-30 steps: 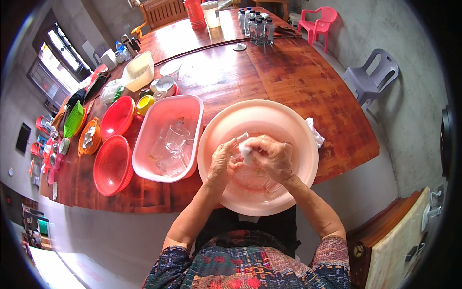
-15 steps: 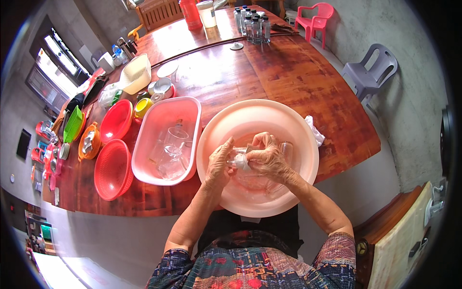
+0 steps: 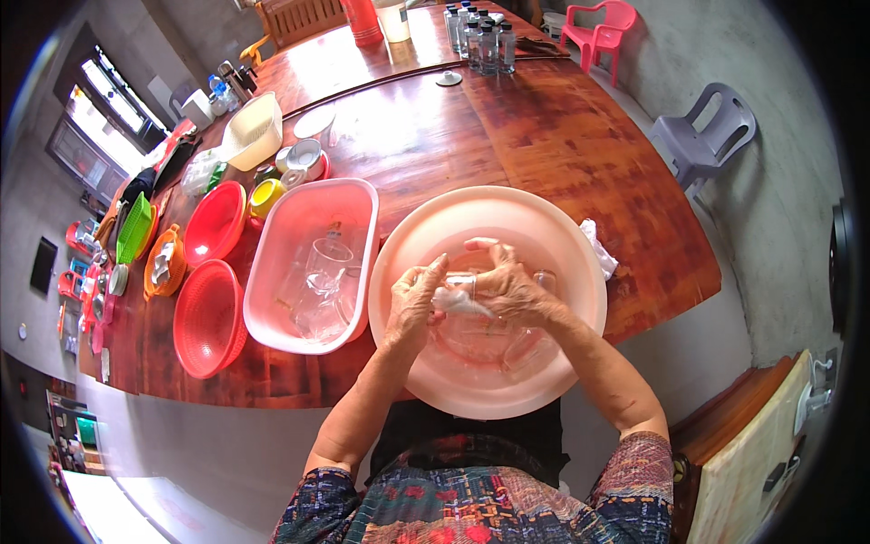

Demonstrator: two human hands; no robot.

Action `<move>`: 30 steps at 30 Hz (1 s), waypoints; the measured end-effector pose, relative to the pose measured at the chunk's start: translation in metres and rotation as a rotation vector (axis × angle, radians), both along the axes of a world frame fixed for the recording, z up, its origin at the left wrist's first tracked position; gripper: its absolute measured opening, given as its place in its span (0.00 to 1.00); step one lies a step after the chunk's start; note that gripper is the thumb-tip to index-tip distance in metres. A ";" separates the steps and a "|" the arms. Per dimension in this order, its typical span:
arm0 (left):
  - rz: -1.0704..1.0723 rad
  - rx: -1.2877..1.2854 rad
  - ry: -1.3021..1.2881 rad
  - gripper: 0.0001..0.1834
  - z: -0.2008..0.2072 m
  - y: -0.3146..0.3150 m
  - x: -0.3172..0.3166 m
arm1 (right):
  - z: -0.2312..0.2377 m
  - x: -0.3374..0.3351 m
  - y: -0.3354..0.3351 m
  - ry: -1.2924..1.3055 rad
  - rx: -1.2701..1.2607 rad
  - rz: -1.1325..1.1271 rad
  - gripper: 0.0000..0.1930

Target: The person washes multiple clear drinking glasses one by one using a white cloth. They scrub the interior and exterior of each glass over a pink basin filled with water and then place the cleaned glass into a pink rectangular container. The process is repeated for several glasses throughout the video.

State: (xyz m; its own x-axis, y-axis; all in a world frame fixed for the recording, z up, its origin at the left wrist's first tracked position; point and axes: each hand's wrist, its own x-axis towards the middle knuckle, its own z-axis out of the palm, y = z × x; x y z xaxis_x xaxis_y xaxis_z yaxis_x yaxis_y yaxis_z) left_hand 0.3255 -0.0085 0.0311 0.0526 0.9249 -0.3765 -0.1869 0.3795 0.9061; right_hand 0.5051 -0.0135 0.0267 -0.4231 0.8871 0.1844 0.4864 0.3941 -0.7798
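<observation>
From my remote view, I have the left hand (image 3: 413, 299) gripping a small clear glass (image 3: 460, 279) above the basin (image 3: 507, 213), toward ten o'clock of its middle. The right hand (image 3: 513, 292) bunches a white cloth (image 3: 464, 302) against it. I judge this the wiping step; the next move calls for a steady left hold. Another glass vessel (image 3: 527, 352) lies at five o'clock, the pink tub (image 3: 283, 247) at nine.
</observation>
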 end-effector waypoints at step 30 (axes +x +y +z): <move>-0.056 -0.062 -0.477 0.15 -0.013 0.006 0.001 | -0.015 -0.009 0.021 0.252 -0.233 -0.069 0.15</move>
